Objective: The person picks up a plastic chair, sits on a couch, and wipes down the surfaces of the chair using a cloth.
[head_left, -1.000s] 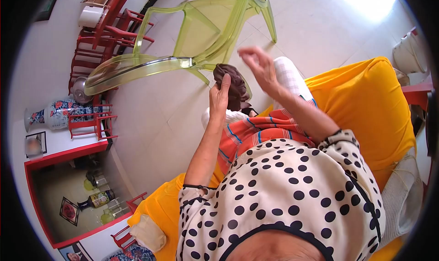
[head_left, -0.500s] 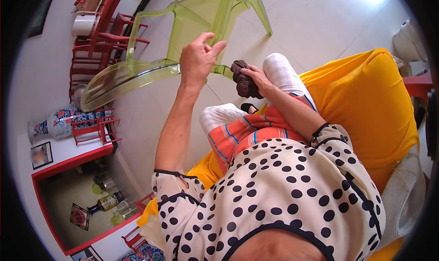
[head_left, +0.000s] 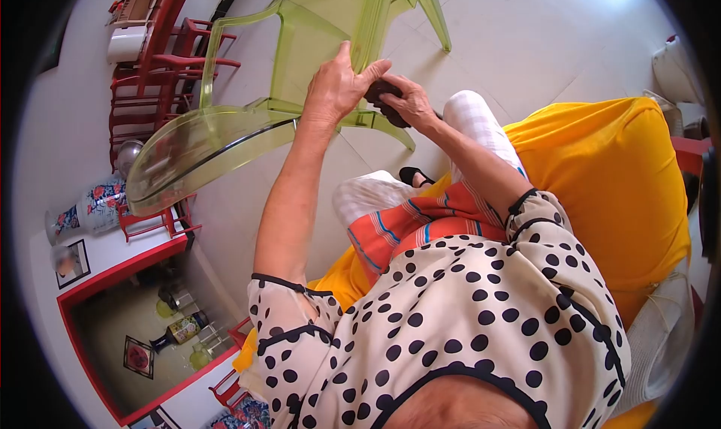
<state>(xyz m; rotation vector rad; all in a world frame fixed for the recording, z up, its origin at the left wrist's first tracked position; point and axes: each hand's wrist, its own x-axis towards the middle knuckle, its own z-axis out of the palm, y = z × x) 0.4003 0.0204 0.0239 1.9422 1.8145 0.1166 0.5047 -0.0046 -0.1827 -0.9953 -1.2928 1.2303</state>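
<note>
Left hand: my left hand point(head_left: 336, 88) is raised in front of me, fingers loosely curled, thumb stretched toward the dark cloth point(head_left: 383, 98); the thumb tip touches it, but I cannot tell whether I truly pinch it.
Right hand: my right hand point(head_left: 409, 102) is closed over the cloth from the right, fingers wrapped round it.
Dark cloth: a small bunched brown bundle, held between both hands, mostly hidden by my fingers, up in the air in front of the green chair point(head_left: 315, 46).
Green chair: clear plastic, standing on the pale tiled floor point(head_left: 526, 38) just beyond my hands.
Seat: I sit on a yellow cushion point(head_left: 616, 173); an orange striped fabric point(head_left: 420, 222) lies across my lap.
Left side: red chairs point(head_left: 150, 68) stand well apart, by the wall.
</note>
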